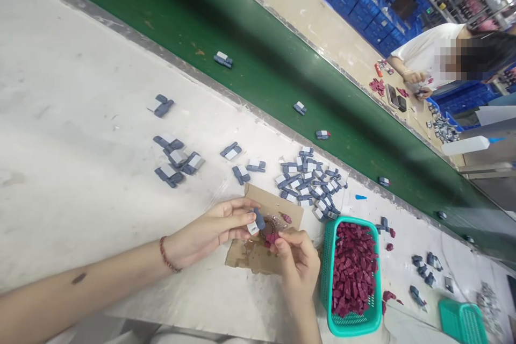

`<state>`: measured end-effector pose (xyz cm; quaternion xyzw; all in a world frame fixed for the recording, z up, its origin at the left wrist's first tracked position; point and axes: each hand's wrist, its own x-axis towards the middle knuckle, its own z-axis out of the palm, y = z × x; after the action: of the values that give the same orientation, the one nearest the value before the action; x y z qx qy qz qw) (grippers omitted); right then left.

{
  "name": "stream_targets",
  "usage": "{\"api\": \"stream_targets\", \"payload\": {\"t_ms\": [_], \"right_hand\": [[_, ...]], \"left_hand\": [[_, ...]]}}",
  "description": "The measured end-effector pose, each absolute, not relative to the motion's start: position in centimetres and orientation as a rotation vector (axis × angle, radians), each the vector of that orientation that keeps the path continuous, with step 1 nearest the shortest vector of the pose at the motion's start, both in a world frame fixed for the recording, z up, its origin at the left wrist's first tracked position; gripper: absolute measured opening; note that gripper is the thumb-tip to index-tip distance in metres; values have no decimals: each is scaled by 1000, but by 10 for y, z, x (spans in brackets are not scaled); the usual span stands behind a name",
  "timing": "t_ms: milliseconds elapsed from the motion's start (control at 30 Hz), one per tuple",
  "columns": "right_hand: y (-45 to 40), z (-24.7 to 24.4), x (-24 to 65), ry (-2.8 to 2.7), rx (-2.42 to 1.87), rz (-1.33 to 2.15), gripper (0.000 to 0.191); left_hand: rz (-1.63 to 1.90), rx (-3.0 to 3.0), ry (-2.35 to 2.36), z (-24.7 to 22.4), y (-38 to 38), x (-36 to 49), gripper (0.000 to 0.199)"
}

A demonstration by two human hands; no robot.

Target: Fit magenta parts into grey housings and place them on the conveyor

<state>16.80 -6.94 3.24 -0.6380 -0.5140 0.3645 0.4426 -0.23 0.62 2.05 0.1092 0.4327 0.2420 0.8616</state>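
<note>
My left hand (226, 223) pinches a blue-grey and white plastic part (256, 221) between thumb and fingers. Close to its right, my right hand (296, 250) grips a small dark red piece (271, 238) at its fingertips. Both are held over a stained brown cardboard sheet (258, 255) on the white table. Another dark red piece (286, 217) lies on the cardboard. A teal basket (377, 306) full of dark red pieces stands just right of my right hand. Beyond the cardboard is a pile of blue-grey and white parts (308, 177).
More blue-grey parts (177, 158) lie at the left of the pile. A green conveyor belt (258, 72) crosses behind, carrying several parts. A second teal basket (461, 320) stands at the lower right. Across the belt, a person in a white shirt (427, 48) handles small parts.
</note>
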Motion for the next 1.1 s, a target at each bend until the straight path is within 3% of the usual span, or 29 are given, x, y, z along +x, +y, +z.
{"api": "stream_targets", "payload": {"t_ms": [333, 700, 967, 1100], "right_hand": [[-58, 40, 158, -1686, -1427, 623, 8], [-53, 40, 151, -1918, -1407, 509, 18], [-61, 39, 165, -1714, -1511, 638, 10], [-76, 46, 192, -1581, -1634, 553, 19]], "left_hand": [[520, 247, 865, 23, 4, 0, 39], [495, 302, 911, 21, 1, 1, 41], [464, 559, 902, 34, 14, 10, 37], [604, 893, 925, 36, 64, 27, 35]]}}
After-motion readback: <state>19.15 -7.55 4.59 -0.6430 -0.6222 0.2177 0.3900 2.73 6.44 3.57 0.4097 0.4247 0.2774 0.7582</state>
